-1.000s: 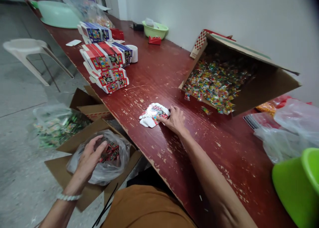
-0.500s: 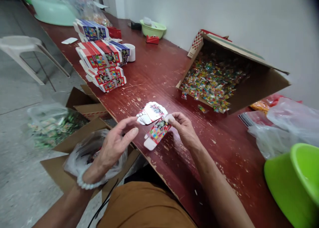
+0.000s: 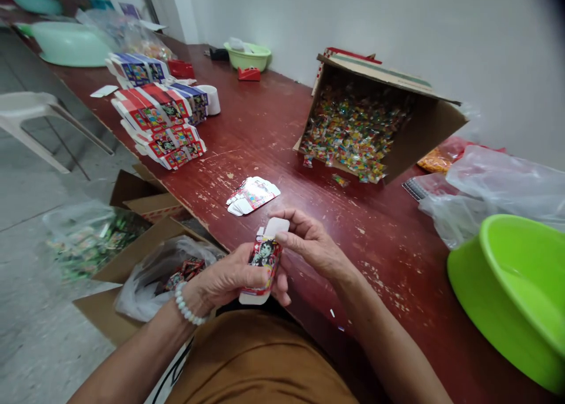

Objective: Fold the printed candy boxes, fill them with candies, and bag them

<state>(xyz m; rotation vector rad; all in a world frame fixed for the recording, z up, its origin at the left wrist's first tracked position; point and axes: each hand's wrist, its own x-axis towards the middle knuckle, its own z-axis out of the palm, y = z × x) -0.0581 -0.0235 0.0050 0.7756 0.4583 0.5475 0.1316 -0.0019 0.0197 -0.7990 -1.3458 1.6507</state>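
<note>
The left hand's (image 3: 227, 274) fingers wrap the box (image 3: 266, 252), thumb across its front, at the tabletop's (image 3: 247, 159) near edge; the right hand's (image 3: 311, 242) fingers pinch its top flap. A figure is printed there, but no lettering is legible, and the thumb covers part. Glare blanches the flat cartons (image 3: 255, 194) near that edge. The frame crops the green tub (image 3: 468, 268).

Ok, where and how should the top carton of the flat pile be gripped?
Its right flap, I'd say, pinched by the right hand coming in low from the right. The top carton lies flat, so only a thin edge offers a grip; that flap faces the right hand's side, while the cartons beneath fan out at the left.
</note>
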